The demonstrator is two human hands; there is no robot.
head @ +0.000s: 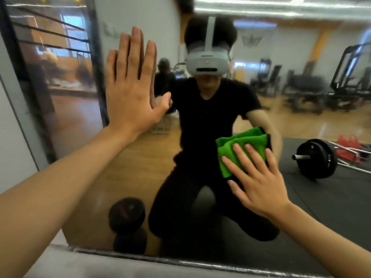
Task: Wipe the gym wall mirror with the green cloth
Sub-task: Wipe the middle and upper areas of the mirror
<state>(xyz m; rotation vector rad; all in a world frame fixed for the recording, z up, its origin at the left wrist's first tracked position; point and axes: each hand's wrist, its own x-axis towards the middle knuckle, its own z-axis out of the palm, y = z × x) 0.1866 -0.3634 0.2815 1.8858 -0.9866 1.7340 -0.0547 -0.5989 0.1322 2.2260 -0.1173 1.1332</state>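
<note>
The wall mirror (136,167) fills most of the view, its dark frame running down the left and along the bottom. My left hand (131,91) lies flat against the glass at upper left, fingers straight and pointing up. My right hand (259,177) presses a folded green cloth (239,149) flat onto the mirror at centre right, fingers spread over the cloth. The cloth sticks out above and to the left of the fingers.
The glass reflects a kneeling person in black wearing a grey headset, a barbell plate (316,158) on a black mat, a dark dumbbell (128,223) and gym machines at the back. A grey wall (12,137) borders the mirror on the left.
</note>
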